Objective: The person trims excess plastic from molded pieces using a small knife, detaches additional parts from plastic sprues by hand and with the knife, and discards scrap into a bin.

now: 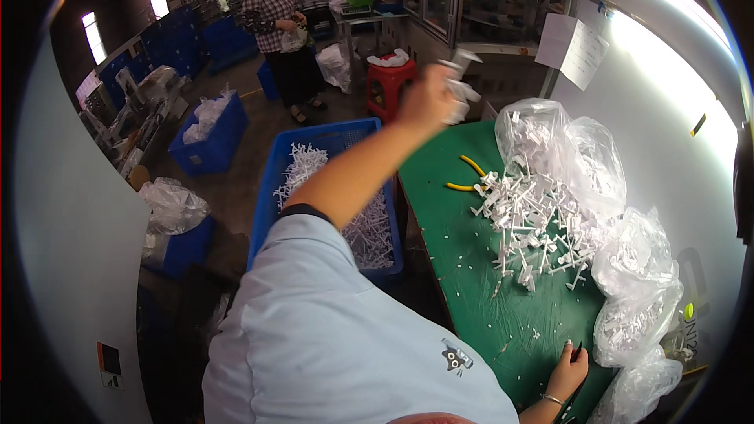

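Observation:
My left hand (430, 100) is raised over the far end of the green table, its arm stretched across the blue crate. Its fingers are closed on white plastic parts (462, 86), blurred by motion. Low at the right, my right hand (567, 373) rests by the table's near edge, closed around a slim black tool (580, 352) whose kind I cannot make out. Ahead of it a loose heap of small white plastic parts (530, 216) lies on the green table (463, 267). Pliers with yellow handles (463, 186) are partly buried in the heap's far left side.
Clear bags of white parts (628, 267) line the table's right side. A blue crate (267, 212) full of white pieces stands left of the table. Beyond are a red stool (390, 86), another blue crate (212, 145) and a standing person (271, 20) holding a bag.

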The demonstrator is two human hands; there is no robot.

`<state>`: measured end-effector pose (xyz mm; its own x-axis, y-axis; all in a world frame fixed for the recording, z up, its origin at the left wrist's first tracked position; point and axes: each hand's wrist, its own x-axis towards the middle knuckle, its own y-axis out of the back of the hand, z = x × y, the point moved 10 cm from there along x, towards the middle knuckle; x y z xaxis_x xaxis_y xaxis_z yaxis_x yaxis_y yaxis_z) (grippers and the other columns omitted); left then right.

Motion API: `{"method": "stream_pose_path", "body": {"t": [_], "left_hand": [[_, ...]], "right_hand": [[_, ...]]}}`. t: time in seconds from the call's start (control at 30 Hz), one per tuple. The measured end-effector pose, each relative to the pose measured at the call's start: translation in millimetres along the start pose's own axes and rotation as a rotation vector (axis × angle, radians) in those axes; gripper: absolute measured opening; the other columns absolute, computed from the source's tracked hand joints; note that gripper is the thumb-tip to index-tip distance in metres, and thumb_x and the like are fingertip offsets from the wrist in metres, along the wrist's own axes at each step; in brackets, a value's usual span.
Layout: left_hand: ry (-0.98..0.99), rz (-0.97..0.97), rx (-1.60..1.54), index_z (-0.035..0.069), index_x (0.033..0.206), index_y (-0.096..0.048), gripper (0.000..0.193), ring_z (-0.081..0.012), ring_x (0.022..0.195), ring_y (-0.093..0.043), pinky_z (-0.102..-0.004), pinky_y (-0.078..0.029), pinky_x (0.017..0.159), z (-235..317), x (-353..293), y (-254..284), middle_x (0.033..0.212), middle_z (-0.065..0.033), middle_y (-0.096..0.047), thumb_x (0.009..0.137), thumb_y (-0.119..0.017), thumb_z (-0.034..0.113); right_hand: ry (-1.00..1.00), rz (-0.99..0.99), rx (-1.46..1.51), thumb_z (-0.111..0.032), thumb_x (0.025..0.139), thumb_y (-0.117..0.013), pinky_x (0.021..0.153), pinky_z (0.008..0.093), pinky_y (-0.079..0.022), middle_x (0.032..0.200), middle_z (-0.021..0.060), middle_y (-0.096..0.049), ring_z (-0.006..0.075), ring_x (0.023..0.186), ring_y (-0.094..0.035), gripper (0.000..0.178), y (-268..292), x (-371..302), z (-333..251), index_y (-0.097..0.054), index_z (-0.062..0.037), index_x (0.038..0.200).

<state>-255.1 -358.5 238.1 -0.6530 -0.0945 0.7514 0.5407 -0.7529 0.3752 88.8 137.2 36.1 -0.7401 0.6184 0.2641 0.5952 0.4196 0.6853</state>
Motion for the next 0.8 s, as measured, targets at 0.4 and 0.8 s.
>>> {"method": "stream_pose_path", "body": {"t": [0.4,0.8], "left_hand": [[1.307,1.062,0.664,0.001,0.124,-0.046,0.048,-0.0380,0.104,-0.063,-0.0467,-0.048,0.089,-214.5,-240.9,485.2,0.113,-0.0223,-0.062,0.082,-0.059,0.022],[1.204,0.002,0.707,-0.002,0.085,-0.068,0.035,-0.0278,0.072,-0.067,-0.0378,-0.051,0.065,-375.6,-369.1,364.8,0.078,-0.0195,-0.068,0.080,-0.070,0.032]], "right_hand": [[-0.282,-0.325,-0.226,-0.043,0.088,-0.060,0.097,0.0388,-0.042,0.121,0.0239,-0.060,0.0344,0.113,-0.058,0.054,11.0,-16.8,-53.2,-0.059,-0.0024,0.124],[-0.301,-0.308,-0.347,-0.040,0.092,-0.055,0.094,0.0411,-0.043,0.119,0.0226,-0.061,0.0386,0.108,-0.058,0.051,-1.2,-21.6,-66.4,-0.060,0.0029,0.119]]}}
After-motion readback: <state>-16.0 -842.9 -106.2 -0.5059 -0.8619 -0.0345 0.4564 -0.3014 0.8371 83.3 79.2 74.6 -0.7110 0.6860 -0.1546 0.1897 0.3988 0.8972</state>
